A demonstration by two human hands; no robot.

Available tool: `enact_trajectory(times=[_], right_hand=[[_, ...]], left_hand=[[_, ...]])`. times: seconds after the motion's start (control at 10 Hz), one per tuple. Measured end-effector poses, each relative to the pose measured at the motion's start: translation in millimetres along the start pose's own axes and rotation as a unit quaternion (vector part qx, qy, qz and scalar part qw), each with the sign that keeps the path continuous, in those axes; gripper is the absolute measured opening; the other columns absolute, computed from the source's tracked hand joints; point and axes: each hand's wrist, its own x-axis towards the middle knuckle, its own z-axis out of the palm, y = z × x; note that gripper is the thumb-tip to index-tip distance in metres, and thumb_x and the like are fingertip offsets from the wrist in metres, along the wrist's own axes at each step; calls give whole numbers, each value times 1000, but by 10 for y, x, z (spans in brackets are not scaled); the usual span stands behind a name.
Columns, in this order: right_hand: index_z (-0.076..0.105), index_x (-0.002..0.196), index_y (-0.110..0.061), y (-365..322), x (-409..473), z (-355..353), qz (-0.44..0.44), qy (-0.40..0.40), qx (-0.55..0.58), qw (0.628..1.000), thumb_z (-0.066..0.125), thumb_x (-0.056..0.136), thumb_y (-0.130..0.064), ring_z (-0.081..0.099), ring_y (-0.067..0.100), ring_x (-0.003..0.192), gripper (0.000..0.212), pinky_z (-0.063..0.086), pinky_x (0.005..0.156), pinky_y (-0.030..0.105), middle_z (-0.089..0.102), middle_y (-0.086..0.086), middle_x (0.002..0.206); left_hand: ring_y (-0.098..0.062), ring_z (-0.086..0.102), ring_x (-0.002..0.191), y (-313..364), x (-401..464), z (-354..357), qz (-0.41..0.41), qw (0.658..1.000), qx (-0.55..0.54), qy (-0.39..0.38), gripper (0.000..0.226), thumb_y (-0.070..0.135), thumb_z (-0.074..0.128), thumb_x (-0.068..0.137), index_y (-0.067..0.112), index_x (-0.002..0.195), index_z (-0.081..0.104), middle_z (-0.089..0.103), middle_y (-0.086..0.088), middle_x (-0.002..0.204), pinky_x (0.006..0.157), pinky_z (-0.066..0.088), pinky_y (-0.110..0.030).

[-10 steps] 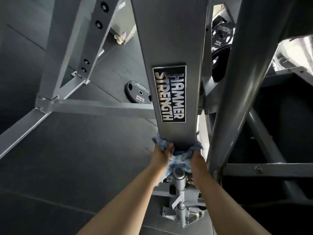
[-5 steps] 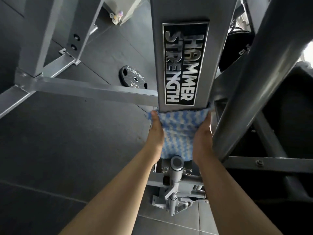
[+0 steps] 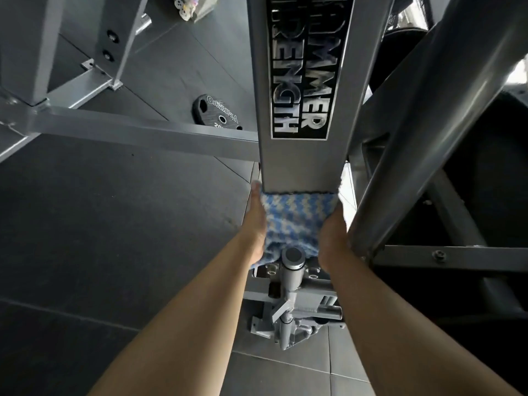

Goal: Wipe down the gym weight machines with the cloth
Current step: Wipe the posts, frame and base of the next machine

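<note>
Two forearms reach forward to a grey beam [image 3: 300, 167]. Left hand [image 3: 255, 224] and right hand [image 3: 331, 232] each clamp a side edge of the cloth [image 3: 297, 221], stretched flat across the beam's face just below the nameplate [image 3: 300, 67]. Fingers curl behind beam and cloth; their spread cannot be told. A pin [image 3: 293, 260] sticks out right under the cloth's lower edge. Change: a second ago the cloth was bunched lower at the beam's foot; now it is pulled taut and has slid upward. Judgement: an upstroke is underway, lower beam done, nameplate next. Farther off, a plate [image 3: 217, 112] lies on the floor [image 3: 100, 224].
</note>
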Motion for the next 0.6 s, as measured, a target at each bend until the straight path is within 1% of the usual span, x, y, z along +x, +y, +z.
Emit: enact_trajectory(times=[0.1, 0.2, 0.3, 0.4, 0.5, 0.6], right_hand=[[49, 132, -8, 289, -53, -31, 42, 56, -65, 995, 24, 100, -46, 52, 25, 118, 55, 40, 99, 31, 55, 7, 127], [28, 145, -11, 599, -291, 31, -37, 46, -150, 987, 36, 100, -36, 42, 31, 129, 53, 35, 108, 44, 38, 14, 146], [16, 148, -18, 801, -518, 85, -106, 46, -202, 973, 61, 86, -30, 40, 28, 132, 78, 34, 108, 45, 31, 10, 150], [30, 144, -9, 840, -487, 12, -56, 49, -247, 966, 50, 93, -13, 44, 26, 128, 55, 36, 107, 41, 41, 12, 144], [49, 126, -1, 796, -558, -73, -32, 74, -273, 959, 48, 92, -5, 56, 30, 111, 34, 45, 91, 32, 58, 14, 121], [61, 91, -12, 730, -702, -190, -91, 59, -280, 954, 47, 92, -5, 60, 27, 81, 16, 38, 58, 19, 64, 5, 84]], left_hand=[[-28, 47, 127, -142, -136, 71, -72, 997, -10, 7, 91, 79, 12, 82, 15, 139, 42, 51, -13, 136, 105, 32, -46], [-11, 64, 89, -336, -191, 122, -25, 1000, 2, 3, 58, 51, 20, 99, 9, 121, 55, 68, -4, 97, 81, 49, -30], [-19, 59, 111, -636, -136, 170, -2, 998, 56, -3, 82, 77, 33, 78, 18, 132, 50, 62, -4, 121, 100, 44, -40], [-22, 57, 113, -646, -228, 174, -26, 994, 107, -7, 64, 64, 36, 86, 20, 128, 54, 62, -5, 123, 104, 41, -42], [-26, 55, 114, -498, -402, 114, 7, 985, 174, -16, 42, 34, 36, 99, 8, 129, 51, 58, -11, 126, 101, 43, -38], [-33, 54, 115, -483, -482, -1, 20, 969, 246, 17, 40, 26, 36, 100, -3, 122, 52, 57, -19, 123, 99, 45, -41]])
